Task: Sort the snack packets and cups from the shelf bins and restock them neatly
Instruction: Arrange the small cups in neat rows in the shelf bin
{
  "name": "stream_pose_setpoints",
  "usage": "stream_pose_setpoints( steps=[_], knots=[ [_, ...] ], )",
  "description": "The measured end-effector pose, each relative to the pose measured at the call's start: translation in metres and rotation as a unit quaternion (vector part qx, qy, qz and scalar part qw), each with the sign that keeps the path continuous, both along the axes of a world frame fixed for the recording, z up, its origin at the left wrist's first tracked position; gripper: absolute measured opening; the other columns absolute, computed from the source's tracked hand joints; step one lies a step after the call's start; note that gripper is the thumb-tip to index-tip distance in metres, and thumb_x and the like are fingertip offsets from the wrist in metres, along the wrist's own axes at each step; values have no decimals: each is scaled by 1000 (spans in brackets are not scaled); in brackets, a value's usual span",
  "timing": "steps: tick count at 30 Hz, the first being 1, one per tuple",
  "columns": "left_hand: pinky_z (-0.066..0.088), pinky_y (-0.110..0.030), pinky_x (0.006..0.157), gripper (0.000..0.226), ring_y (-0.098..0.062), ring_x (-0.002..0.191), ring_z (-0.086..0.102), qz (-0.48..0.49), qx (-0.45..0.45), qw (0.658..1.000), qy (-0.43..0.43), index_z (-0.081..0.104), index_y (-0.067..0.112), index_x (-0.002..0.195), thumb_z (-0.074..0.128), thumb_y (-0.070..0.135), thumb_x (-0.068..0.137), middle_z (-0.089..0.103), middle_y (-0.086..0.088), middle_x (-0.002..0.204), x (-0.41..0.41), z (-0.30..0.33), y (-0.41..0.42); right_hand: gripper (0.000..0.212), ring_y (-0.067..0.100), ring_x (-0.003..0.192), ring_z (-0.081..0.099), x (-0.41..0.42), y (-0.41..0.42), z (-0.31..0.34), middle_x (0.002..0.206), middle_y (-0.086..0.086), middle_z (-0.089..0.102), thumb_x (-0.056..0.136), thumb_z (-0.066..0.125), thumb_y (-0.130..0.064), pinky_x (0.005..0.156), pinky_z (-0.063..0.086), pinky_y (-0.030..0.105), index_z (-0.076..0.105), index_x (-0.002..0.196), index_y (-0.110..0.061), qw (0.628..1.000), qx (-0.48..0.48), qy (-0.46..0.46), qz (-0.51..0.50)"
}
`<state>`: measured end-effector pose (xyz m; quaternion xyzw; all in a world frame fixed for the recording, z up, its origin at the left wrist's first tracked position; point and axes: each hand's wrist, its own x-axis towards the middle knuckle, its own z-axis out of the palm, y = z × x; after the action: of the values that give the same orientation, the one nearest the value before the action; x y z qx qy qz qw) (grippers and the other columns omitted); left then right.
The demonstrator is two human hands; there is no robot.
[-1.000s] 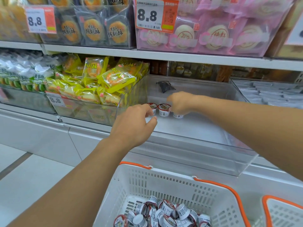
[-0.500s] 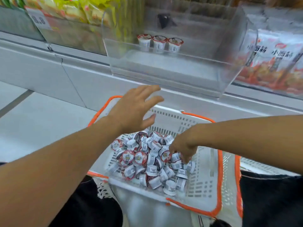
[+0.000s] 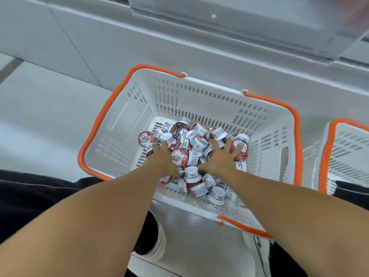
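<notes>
A heap of small white cups with red-and-white lids (image 3: 196,140) lies in a white basket with an orange rim (image 3: 119,140) on the floor below me. Both my hands are down in the heap. My left hand (image 3: 164,159) reaches into the left side of the pile with its fingers stretched forward; the fingertips are buried among the cups. A red-lidded cup (image 3: 179,157) lies against its thumb side. My right hand (image 3: 221,156) rests on the right side of the pile with fingers spread over several cups.
A second white basket with an orange rim (image 3: 348,154) stands close on the right. The grey base panel of the shelf (image 3: 179,41) rises behind the baskets, with the clear bin's underside (image 3: 289,23) above. My shoes (image 3: 155,242) are near the basket's front edge.
The view has dropped from the shelf bin to the basket. Both hands came down from the bin into the cup pile; the left hand now touches the cups.
</notes>
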<state>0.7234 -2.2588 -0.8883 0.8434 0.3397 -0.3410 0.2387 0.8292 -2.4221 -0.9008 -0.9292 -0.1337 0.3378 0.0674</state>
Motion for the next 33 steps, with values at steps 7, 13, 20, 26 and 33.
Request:
stream_pose_setpoints(
  steps=[7,13,20,26,33],
  knots=[
    [52,-50,93,89,-45,119,53,35,8,995,-95,31,17,137,87,33,70,20,-19,153,5,-3,-9,71,38,136,26,-23,6,-2,142,10,40,80,77,-23,88,50,49,38,140,-24,992,26,-113,51],
    [46,-46,102,87,-43,123,51,20,-8,993,-118,40,31,144,82,53,71,12,-17,155,5,0,-13,53,35,133,39,-14,20,5,142,13,39,85,70,-31,92,47,47,50,133,-18,986,-107,-22,129],
    [38,-52,108,81,-43,129,38,-64,2,995,-78,51,33,136,77,67,67,24,-10,143,11,2,-22,31,30,96,64,-6,6,5,114,10,59,80,70,-10,76,55,37,63,110,-12,981,-56,-52,179],
    [44,-41,100,73,-32,122,51,-35,-66,993,-96,45,29,138,70,61,77,53,-7,138,8,-1,-22,46,25,92,64,17,-11,24,102,4,67,70,87,-35,68,50,32,67,106,-14,988,-39,1,148],
    [42,-44,107,100,-33,134,44,-10,-107,993,-54,12,11,155,66,56,84,38,-14,154,6,-3,-26,65,26,108,60,10,-9,24,127,4,61,80,80,-29,83,53,35,50,137,-26,963,-30,12,266]
  ],
)
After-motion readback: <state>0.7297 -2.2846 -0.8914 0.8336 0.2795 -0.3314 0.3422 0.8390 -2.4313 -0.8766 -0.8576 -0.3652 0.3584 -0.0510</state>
